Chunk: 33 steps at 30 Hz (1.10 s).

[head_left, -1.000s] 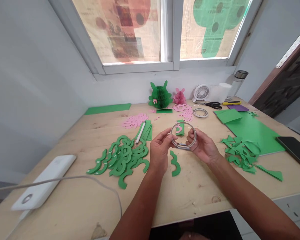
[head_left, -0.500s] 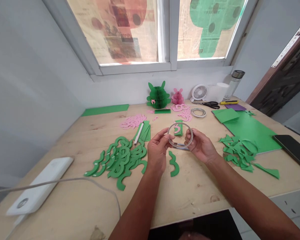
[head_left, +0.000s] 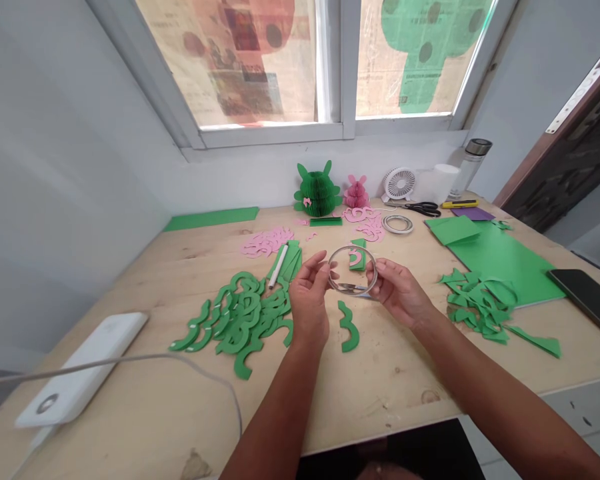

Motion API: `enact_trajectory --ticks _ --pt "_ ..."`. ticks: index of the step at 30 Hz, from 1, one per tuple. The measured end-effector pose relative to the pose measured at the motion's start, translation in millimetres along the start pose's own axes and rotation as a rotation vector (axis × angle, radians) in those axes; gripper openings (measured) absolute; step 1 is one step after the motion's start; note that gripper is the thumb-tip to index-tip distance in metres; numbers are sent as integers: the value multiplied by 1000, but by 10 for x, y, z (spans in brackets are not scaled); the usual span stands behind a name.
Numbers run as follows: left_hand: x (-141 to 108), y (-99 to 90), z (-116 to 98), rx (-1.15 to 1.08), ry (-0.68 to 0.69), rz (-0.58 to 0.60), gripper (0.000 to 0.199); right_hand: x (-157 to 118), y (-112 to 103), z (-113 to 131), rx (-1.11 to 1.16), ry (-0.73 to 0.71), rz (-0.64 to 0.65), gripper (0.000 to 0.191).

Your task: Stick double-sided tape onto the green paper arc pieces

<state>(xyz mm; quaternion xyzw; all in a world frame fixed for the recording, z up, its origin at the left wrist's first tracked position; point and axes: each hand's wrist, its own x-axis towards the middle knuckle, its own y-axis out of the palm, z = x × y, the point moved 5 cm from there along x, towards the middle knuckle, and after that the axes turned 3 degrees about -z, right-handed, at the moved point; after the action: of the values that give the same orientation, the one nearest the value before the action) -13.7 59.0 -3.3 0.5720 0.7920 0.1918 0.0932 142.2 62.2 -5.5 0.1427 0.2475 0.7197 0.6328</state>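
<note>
A thin ring of tape point(head_left: 353, 294) is held up above the middle of the table between both hands. My left hand point(head_left: 310, 287) has its fingers curled at the ring's left side, thumb and fingertips near the rim. On the right side, my right hand point(head_left: 397, 287) pinches the ring between thumb and fingers. Through the ring a small green paper stack point(head_left: 361, 261) with a pink curved piece point(head_left: 355, 256) on it can be seen. Just below the ring lies a wavy green paper strip point(head_left: 350, 333).
Green wavy cutouts point(head_left: 245, 313) are heaped at left, near a white pen point(head_left: 278, 267) and a power bank point(head_left: 87, 367) with a cable. Green scraps point(head_left: 480, 307), a green sheet point(head_left: 515, 260) and a phone point(head_left: 585, 293) lie right. Scissors point(head_left: 425, 209) and a fan point(head_left: 400, 183) stand behind.
The ring has shifted slightly left in my hands. The fingers of my left hand have moved back toward its left rim, and my right hand has moved slightly left.
</note>
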Motion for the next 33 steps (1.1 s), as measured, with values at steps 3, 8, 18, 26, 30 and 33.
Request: enact_trajectory --ticks 3,8,18,26,30,33 --pt "-83 15 -202 330 376 -15 27 -1 -3 12 -2 -36 -33 20" --pt "-333 264 -342 663 798 206 6 -13 3 47 -48 -126 -68 21" --pt "-370 323 -271 753 891 230 6 -10 -8 14 -218 -233 -88 23" --pt "-389 342 -260 821 956 221 4 -30 18 17 -346 -303 -106 23" --pt "-380 340 -237 860 959 222 7 -30 24 2 -359 -306 -97 23" --pt "-368 341 -200 903 928 242 9 -29 19 -12 -367 -293 -109 23"
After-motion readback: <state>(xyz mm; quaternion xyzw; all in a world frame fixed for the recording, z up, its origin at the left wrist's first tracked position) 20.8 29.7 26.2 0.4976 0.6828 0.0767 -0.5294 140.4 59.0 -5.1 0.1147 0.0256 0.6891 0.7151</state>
